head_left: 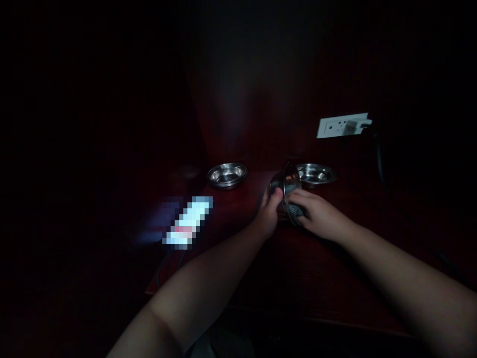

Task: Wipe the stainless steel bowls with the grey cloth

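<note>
A shiny steel bowl (291,178) is tipped on its side above the table, its opening turned to the right. My left hand (269,213) grips it from the left, thumb against the outer wall and the other fingers mostly hidden behind. Inside the rim, my right hand (320,214) is closed on a dark, light-speckled cloth (297,212) pressed at the bowl's inner face. The right fingertips are partly out of sight within the bowl.
Steel bowls (227,177) that look stacked stand at the back left, and another steel dish (317,174) stands behind my hands. A bright, blurred-out phone-like screen (188,223) lies left on the dark red table (238,278). A socket panel (341,126) with a plugged-in cable (379,161) is on the wall.
</note>
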Tool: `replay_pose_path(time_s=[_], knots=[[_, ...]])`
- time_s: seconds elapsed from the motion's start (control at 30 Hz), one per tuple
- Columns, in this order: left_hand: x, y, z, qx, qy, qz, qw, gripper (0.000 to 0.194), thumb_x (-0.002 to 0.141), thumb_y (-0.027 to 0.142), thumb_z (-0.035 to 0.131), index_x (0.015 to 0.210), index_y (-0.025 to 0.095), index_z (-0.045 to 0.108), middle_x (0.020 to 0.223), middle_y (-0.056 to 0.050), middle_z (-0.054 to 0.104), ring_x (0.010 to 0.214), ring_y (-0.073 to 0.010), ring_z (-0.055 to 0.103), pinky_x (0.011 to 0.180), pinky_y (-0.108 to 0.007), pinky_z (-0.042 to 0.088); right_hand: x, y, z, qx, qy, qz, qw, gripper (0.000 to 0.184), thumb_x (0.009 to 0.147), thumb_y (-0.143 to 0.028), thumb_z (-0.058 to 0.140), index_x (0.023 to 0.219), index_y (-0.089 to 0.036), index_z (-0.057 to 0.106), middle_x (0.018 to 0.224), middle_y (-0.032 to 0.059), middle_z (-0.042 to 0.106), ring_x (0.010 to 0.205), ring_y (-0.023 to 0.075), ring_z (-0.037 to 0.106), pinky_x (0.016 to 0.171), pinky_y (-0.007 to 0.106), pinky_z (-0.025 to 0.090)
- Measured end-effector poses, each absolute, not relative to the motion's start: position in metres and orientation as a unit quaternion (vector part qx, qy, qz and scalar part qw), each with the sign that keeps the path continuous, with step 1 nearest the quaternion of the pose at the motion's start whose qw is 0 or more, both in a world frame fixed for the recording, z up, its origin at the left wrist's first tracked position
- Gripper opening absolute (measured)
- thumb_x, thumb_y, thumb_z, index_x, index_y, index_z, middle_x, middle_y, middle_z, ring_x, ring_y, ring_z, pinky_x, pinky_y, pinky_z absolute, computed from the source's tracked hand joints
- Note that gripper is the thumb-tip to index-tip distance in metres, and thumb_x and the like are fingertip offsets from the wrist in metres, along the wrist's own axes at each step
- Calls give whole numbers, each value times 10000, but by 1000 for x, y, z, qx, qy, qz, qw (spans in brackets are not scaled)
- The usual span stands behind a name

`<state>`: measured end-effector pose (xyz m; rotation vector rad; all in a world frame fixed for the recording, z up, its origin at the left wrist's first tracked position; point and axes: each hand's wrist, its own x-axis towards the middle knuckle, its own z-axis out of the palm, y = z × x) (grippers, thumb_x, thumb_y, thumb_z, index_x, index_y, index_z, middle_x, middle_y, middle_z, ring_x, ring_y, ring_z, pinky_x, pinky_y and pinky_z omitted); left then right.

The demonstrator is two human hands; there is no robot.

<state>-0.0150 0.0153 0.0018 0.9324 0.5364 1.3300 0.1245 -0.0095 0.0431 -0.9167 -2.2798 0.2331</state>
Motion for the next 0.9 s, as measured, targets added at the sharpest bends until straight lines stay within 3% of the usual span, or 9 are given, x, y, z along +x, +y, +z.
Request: replay_pose_path(time_s=[0.53,0.9], knots=[[-14,15,5,419,223,598,646,577,732,624,602,1123,200,603,1145,-101,657,1090,-269,607,959,-404,437,128,-7,42,-311,-881,132,330,356,670,2,490,884,-206,686,959,58,660,923,216,620,865,375,493],[-14,15,5,436,217,573,659,616,737,666,562,1123,189,607,1132,-121,664,1118,-296,594,988,-456,420,123,-17,50,-272,-818,349,368,131,767,-230,646,880,-198,703,828,14,681,741,182,620,725,315,530]])
